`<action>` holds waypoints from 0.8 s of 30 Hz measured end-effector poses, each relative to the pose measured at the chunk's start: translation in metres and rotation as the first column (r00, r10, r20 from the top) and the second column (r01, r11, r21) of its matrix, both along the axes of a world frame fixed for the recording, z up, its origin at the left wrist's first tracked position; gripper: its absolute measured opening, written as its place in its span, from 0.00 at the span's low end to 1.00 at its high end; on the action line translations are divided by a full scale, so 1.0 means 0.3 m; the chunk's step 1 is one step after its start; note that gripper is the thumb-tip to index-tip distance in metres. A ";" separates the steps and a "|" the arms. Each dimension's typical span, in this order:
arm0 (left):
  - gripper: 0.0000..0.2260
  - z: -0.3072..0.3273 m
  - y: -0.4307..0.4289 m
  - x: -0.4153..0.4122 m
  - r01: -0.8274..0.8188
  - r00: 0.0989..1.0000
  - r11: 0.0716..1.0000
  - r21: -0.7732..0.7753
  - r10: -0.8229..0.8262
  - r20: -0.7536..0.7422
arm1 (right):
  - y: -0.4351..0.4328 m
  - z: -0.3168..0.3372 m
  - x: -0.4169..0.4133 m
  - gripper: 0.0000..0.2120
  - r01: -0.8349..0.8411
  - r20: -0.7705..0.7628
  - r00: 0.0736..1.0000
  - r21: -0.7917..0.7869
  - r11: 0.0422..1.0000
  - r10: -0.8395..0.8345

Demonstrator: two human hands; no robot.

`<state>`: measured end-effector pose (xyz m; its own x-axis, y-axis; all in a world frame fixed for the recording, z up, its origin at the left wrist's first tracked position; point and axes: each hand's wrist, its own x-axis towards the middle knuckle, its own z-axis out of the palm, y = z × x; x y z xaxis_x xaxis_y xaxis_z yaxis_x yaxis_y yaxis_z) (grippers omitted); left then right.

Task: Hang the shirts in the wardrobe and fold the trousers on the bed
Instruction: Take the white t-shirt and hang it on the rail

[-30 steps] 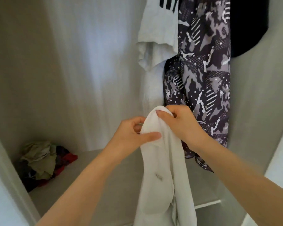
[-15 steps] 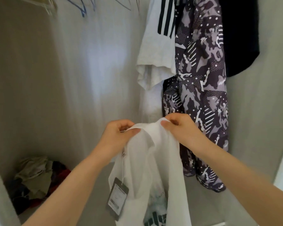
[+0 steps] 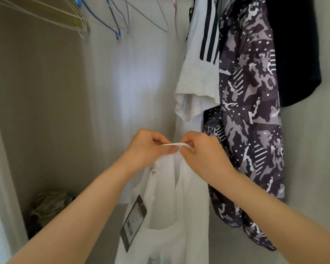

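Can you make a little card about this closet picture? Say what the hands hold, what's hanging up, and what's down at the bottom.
White shirt: hangs from both hands, not on a hanger
Tag: attached to it, dangling at left
Left hand: grip pinches its top edge
Right hand: grip pinches the same edge
Hangers: several empty, upper left
Hanging at right: striped shirt, patterned shirt, dark garment
Bottom left: clothes pile

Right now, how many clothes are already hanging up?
3: a white shirt with black stripes, a purple patterned shirt beside it, a black garment far right. Others may hide behind.
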<state>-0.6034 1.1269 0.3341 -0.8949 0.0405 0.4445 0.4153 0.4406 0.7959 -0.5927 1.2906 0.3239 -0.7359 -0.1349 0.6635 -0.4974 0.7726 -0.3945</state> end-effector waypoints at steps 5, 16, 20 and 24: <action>0.09 -0.023 -0.071 0.006 0.002 0.995 0.997 -0.072 0.006 0.102 | 0.008 0.058 -0.038 0.08 -0.028 -0.049 0.998 -0.061 0.998 0.025; 0.06 -0.063 -0.290 -0.015 -0.225 0.936 0.916 -0.331 0.298 0.186 | 0.062 0.230 -0.016 0.07 -0.015 -0.305 0.952 -0.099 0.995 -0.016; 0.12 -0.009 -0.327 0.006 -0.381 0.882 0.888 -0.259 0.433 0.187 | 0.072 0.255 -0.004 0.07 0.032 -0.345 0.938 -0.043 0.999 -0.045; 0.08 0.052 -0.305 0.035 -0.328 0.928 0.913 0.244 0.263 0.265 | 0.080 0.229 -0.009 0.07 0.123 -0.329 0.939 0.049 0.991 -0.100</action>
